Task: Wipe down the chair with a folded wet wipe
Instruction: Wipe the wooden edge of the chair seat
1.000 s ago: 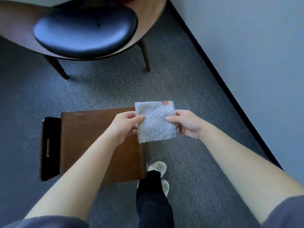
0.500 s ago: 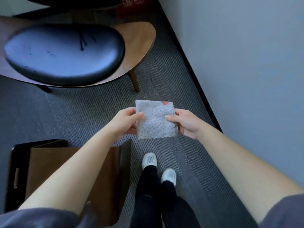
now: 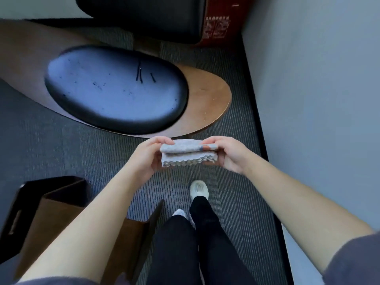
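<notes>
A grey dotted wet wipe (image 3: 188,154), folded over into a thick strip with a wavy lower edge, hangs between both hands just in front of the chair. My left hand (image 3: 148,158) pinches its left end and my right hand (image 3: 230,154) pinches its right end near an orange mark. The chair (image 3: 207,101) has a curved brown wooden shell and a glossy black oval seat cushion (image 3: 115,89) with small specks and a few dark strands on it. Its black backrest (image 3: 141,15) rises at the top.
A brown wooden stool with a black side panel (image 3: 47,212) stands at the lower left beside my legs. A grey wall with a black skirting (image 3: 259,124) runs along the right. A red box (image 3: 222,21) sits in the far corner. Grey ribbed carpet covers the floor.
The wipe went from a flat square to folded over into a strip. I have stepped closer, so the chair seat is now larger and nearer, and the stool has slid to the lower left.
</notes>
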Motion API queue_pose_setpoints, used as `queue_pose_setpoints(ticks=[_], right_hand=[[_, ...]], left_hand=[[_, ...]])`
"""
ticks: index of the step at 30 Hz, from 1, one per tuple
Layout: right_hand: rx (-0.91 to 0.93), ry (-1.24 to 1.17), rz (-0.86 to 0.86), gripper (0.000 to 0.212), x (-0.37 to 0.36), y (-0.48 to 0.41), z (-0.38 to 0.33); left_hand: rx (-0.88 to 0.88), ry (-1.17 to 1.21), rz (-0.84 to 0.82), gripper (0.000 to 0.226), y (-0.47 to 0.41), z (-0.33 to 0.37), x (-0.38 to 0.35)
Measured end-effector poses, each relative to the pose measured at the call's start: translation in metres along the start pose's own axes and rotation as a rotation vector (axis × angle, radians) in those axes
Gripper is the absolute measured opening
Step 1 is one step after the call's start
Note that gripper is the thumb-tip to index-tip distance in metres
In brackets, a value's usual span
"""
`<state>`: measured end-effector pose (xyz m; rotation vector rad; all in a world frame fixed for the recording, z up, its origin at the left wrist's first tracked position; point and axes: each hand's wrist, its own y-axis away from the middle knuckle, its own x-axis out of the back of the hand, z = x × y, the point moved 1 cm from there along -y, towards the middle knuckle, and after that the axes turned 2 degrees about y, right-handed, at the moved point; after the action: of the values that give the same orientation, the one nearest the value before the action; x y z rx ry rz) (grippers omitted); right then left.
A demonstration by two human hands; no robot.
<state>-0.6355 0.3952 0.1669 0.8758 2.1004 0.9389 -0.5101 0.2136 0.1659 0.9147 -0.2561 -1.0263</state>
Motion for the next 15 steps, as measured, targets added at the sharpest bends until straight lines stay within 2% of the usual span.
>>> queue_pose_setpoints(ticks=[2,3,6,11,15], right_hand=[[-0.009,0.085,-0.012,0.045,-0.008,-0.015,-0.023],[-0.015,0.159,-0.014,0.041,-0.015,-0.024,-0.034],[-0.002,0.286,0.027,0.015,-0.039,-0.054,-0.059],[-0.155,-0.110,-0.115,0.032,-0.087,-0.099,-0.093],[-0.230,-0.154,-0.130,0.039,-0.129,-0.141,-0.116]], left_hand=[[0.045,0.005,0.013,0.016,-0.009,0.017,0.007],[0.041,-0.014,0.009,0.009,-0.013,0.027,0.012],[-0.056,-0.123,0.010,0.018,-0.024,0.050,0.032],[-0.134,-0.246,0.001,0.025,-0.058,0.096,0.079],[-0.142,-0.404,-0.020,0.029,-0.097,0.131,0.128]])
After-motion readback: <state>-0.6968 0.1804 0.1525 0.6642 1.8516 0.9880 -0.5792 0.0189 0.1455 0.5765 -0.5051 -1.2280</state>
